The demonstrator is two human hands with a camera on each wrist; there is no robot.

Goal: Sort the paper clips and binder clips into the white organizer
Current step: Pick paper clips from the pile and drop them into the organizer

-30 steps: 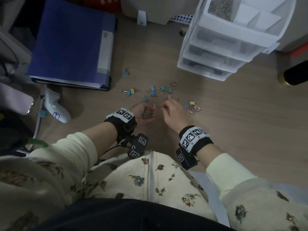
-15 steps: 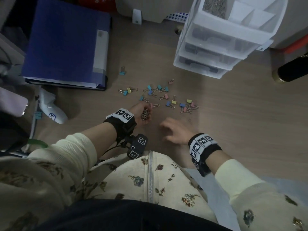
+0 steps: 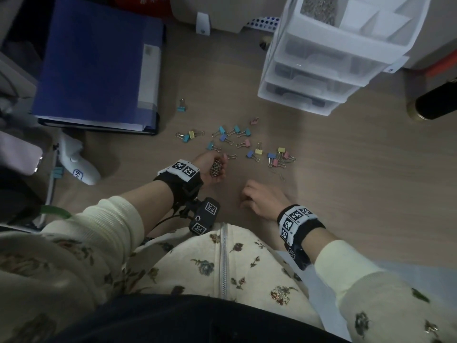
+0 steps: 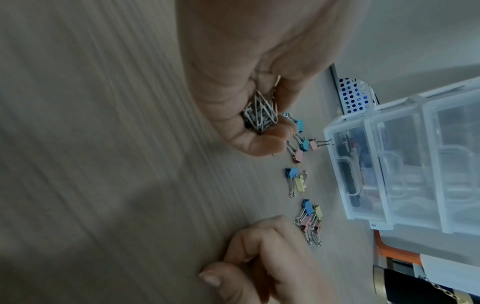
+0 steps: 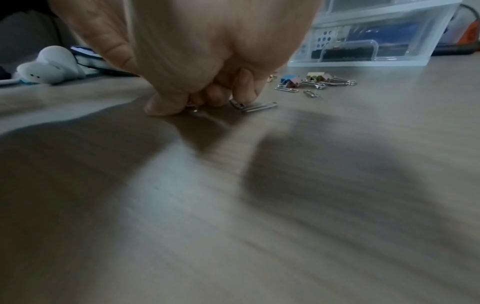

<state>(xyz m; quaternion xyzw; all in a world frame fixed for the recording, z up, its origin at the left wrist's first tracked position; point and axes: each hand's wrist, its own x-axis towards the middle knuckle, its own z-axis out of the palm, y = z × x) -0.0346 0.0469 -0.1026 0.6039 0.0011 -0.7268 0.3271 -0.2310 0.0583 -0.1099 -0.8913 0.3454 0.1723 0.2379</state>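
Left hand [image 3: 210, 169] cupping paper clip bunch [image 4: 261, 115] – could spill if tilted. Right hand [image 3: 262, 200] pinching flat paper clip [image 5: 255, 106] off floor – might slip.

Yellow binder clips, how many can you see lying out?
3 yellow binder clips: one at the left end of the scatter, one in the middle, one in the right-hand pile. Others may hide in that pile.
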